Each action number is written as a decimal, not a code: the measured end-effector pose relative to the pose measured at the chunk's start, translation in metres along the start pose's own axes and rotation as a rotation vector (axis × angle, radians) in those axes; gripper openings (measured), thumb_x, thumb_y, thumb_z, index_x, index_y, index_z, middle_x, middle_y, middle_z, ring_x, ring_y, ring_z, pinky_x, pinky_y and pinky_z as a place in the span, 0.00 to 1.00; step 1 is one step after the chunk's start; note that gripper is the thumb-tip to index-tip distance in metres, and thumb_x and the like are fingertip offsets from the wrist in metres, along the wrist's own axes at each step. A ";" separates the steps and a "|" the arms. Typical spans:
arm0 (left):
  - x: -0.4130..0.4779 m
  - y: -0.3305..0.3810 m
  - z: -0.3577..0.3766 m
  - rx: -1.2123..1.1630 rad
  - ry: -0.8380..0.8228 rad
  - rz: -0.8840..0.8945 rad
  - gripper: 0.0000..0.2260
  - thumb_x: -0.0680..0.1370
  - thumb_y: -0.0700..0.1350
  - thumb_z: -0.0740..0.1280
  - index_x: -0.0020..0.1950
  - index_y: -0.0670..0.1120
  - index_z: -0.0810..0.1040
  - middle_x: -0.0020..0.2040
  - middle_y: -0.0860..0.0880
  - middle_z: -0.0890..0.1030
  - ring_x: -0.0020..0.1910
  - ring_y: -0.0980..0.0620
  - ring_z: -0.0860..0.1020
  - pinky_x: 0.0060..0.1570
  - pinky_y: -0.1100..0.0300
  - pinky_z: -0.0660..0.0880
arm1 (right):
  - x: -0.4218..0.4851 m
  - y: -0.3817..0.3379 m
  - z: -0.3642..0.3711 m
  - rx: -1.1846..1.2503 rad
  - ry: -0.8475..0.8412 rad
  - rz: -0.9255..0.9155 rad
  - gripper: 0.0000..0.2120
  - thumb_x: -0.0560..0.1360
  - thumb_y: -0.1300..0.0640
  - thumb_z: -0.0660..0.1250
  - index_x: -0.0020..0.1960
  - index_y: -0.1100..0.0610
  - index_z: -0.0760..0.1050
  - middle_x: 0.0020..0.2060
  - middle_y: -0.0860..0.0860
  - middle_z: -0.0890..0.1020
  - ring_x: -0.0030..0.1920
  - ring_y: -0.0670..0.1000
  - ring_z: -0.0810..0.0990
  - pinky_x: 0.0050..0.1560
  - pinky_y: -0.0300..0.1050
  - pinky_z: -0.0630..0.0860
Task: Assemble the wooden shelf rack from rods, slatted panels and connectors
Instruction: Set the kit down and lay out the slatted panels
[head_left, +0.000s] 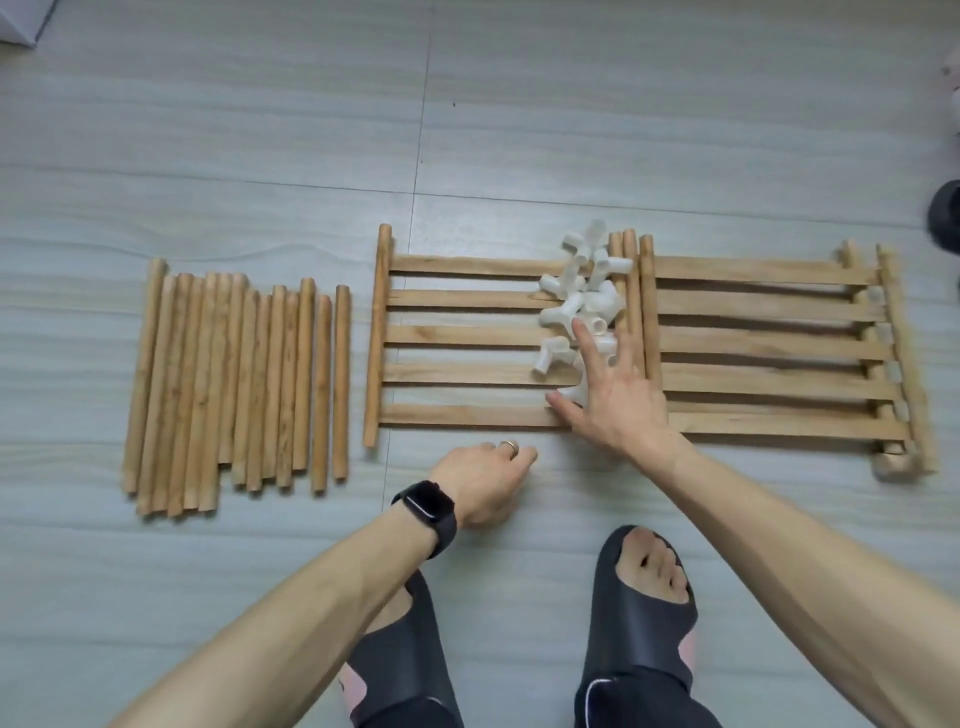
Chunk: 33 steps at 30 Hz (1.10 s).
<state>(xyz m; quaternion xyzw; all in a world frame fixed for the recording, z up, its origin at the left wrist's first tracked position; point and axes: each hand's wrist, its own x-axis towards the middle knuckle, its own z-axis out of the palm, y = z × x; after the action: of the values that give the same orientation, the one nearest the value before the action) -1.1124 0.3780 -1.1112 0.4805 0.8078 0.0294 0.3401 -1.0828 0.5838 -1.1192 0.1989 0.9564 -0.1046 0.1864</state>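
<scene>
Grey floor (519, 130) beneath rods (234, 384), panels (467, 335), connectors (576, 301)

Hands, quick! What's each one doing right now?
Left hand: closed, fingers curled, nothing seen in it.
Right hand: open, fingers spread on the white connectors.

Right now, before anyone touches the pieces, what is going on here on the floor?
A person works over parts laid out on the floor; no frame stands yet. The right hand, fingers spread, reaches into the pile of white plastic tube connectors lying on the left slatted wooden panel. The left hand sits low by the floor with fingers curled; whether it holds anything is hidden. More slatted wooden panels lie to the right, and a row of loose round wooden rods lies to the left.
</scene>
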 end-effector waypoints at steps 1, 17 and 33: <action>0.003 -0.001 -0.007 -0.103 0.071 -0.037 0.13 0.79 0.47 0.62 0.61 0.45 0.65 0.54 0.42 0.77 0.50 0.38 0.77 0.39 0.49 0.69 | 0.001 0.000 0.004 0.031 0.028 -0.003 0.45 0.77 0.32 0.62 0.80 0.38 0.34 0.78 0.64 0.51 0.57 0.68 0.80 0.50 0.60 0.80; 0.095 -0.020 -0.056 -0.251 0.346 -0.295 0.13 0.83 0.58 0.61 0.64 0.54 0.73 0.55 0.46 0.75 0.53 0.40 0.78 0.45 0.51 0.73 | -0.003 0.015 0.012 0.408 0.258 0.015 0.21 0.80 0.52 0.68 0.66 0.46 0.59 0.61 0.57 0.70 0.48 0.66 0.78 0.44 0.61 0.79; -0.111 -0.105 -0.020 -1.025 0.917 -0.754 0.05 0.79 0.56 0.69 0.54 0.59 0.79 0.51 0.55 0.83 0.52 0.52 0.79 0.46 0.58 0.74 | -0.025 -0.091 -0.078 0.450 0.014 -0.427 0.23 0.76 0.46 0.74 0.61 0.41 0.62 0.63 0.52 0.76 0.61 0.54 0.76 0.55 0.47 0.72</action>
<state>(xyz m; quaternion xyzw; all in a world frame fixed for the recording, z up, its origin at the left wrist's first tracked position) -1.1692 0.2386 -1.0768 -0.1033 0.8618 0.4767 0.1391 -1.1247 0.5148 -1.0270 0.0303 0.9306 -0.3493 0.1048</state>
